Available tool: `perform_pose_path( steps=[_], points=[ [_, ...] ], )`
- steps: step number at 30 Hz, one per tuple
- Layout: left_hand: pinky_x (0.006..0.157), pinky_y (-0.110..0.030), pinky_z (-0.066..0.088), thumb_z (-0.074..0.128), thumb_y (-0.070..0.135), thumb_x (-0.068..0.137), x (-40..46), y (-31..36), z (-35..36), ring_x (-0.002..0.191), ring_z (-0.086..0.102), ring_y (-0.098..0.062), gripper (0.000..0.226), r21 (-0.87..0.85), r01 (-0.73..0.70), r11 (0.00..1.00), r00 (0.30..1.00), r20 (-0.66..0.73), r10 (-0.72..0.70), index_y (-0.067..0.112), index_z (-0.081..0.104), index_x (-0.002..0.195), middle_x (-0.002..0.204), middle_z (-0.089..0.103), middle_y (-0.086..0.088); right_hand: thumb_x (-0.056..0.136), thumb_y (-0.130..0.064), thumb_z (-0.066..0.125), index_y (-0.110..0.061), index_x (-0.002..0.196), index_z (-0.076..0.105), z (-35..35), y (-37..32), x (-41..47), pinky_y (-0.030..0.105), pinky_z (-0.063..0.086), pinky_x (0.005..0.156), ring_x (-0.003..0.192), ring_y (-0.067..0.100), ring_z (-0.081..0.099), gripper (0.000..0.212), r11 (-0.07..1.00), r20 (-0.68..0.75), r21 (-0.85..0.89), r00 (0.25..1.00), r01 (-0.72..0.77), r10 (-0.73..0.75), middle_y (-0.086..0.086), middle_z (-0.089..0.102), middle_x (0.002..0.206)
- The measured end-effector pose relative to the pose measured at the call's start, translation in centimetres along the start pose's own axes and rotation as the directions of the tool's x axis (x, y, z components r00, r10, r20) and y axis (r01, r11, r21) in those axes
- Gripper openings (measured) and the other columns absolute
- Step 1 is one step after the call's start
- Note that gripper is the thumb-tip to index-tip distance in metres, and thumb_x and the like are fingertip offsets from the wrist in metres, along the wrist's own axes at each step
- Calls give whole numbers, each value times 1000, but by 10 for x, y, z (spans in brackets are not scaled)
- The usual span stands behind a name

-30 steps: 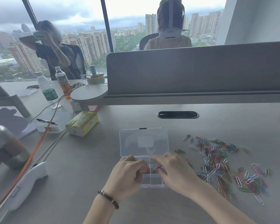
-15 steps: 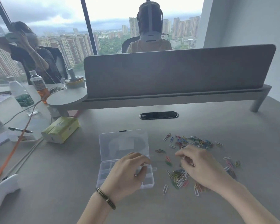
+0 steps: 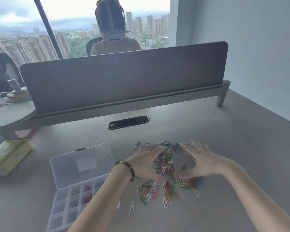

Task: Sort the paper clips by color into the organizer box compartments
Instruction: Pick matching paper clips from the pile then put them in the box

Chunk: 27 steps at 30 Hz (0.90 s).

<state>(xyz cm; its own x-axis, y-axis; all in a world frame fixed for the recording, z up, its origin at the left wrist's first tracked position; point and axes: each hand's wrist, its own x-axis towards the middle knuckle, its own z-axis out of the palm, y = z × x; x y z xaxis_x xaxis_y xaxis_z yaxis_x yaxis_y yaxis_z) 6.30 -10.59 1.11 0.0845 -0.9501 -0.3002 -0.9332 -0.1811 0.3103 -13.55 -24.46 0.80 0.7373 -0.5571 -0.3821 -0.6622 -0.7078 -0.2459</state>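
A heap of coloured paper clips lies on the grey desk right of centre. My left hand and my right hand rest on either side of the heap, fingers spread, cupped around it. Neither hand holds a clip that I can see. The clear organizer box sits at lower left with its lid open flat behind it. A few reddish clips lie in two compartments. My left forearm covers the box's right edge. A single white clip lies apart near the front.
A grey divider panel runs across the back of the desk, with a black cable slot in front of it. A yellow-green tissue pack lies at far left. A person sits behind the divider.
My left hand has left the organizer box and moved right to the heap. Both hands now flank the clips, which are pushed closer together. The view has swung to the right.
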Motion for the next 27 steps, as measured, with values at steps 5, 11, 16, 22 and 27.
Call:
perform_pose_path(
  steps=[5,11,16,22,27],
  points=[
    [109,-43,33,68,69,63,23,4,6,131,28,-20,101,137,-20,990,997,-76,31,31,25,146,142,36,0,47,-92,58,-44,149,-10,7,-14,19,54,5,121,148,26,-19,132,995,7,72,997,71,-72,-4,-14,162],
    [75,-40,53,67,27,82,26,8,8,81,58,-17,15,50,-100,994,960,-258,110,22,60,95,92,62,2,70,-73,63,-30,148,32,24,-21,20,40,28,115,142,23,25,94,968,-235,-84,939,238,-251,-3,32,154],
    [72,-34,50,62,12,83,25,3,14,72,56,-13,6,-4,-118,993,939,-325,110,18,63,82,78,63,4,86,-38,66,-31,111,67,24,-27,15,34,48,84,102,16,54,25,963,-378,-64,887,261,-265,-9,61,108],
    [67,-21,46,61,15,87,10,5,6,68,54,-7,7,-101,-131,986,912,-401,80,19,67,89,76,62,8,87,-26,66,-29,94,72,27,-28,12,33,53,74,82,14,64,9,980,-439,36,884,197,-161,-9,67,90],
    [58,-8,41,62,17,86,-16,-1,-8,58,52,3,8,-210,-112,971,882,-471,0,21,69,86,68,61,15,87,-24,69,-27,90,75,23,-26,7,28,51,76,81,12,66,8,987,-464,68,880,148,-100,-10,71,88]
  ],
)
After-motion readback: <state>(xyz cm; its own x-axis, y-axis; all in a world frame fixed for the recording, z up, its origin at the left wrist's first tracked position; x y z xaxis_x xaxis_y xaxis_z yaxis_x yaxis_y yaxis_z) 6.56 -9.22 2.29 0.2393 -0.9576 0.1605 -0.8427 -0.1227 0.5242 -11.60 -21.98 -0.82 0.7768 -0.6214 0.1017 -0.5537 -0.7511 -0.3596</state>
